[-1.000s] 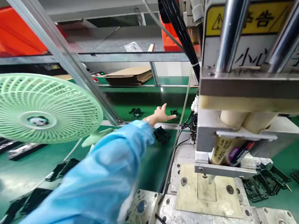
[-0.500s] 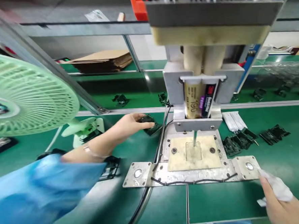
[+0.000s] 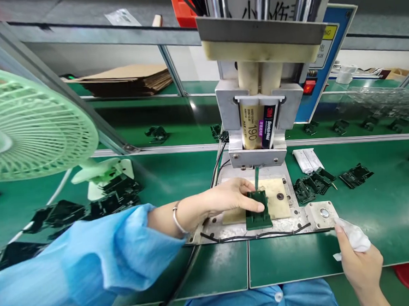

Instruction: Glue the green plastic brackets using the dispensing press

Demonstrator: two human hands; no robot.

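My left hand grips a small dark plastic part and holds it on the beige fixture plate directly under the dispenser's needle. The glue dispenser holds two adhesive cartridges above the plate. My right hand rests on the green table at the lower right, closed around a crumpled white wipe, with one finger near the round button on the metal base.
A pale green fan stands at the left. Several black parts lie left of the fixture and more to its right. White packets sit beside the machine. The conveyor behind carries scattered parts. Flat cardboard lies beyond.
My left hand picked a black part from beside the cables and brought it right onto the fixture plate under the needle. My right hand with the wipe moved up into view.
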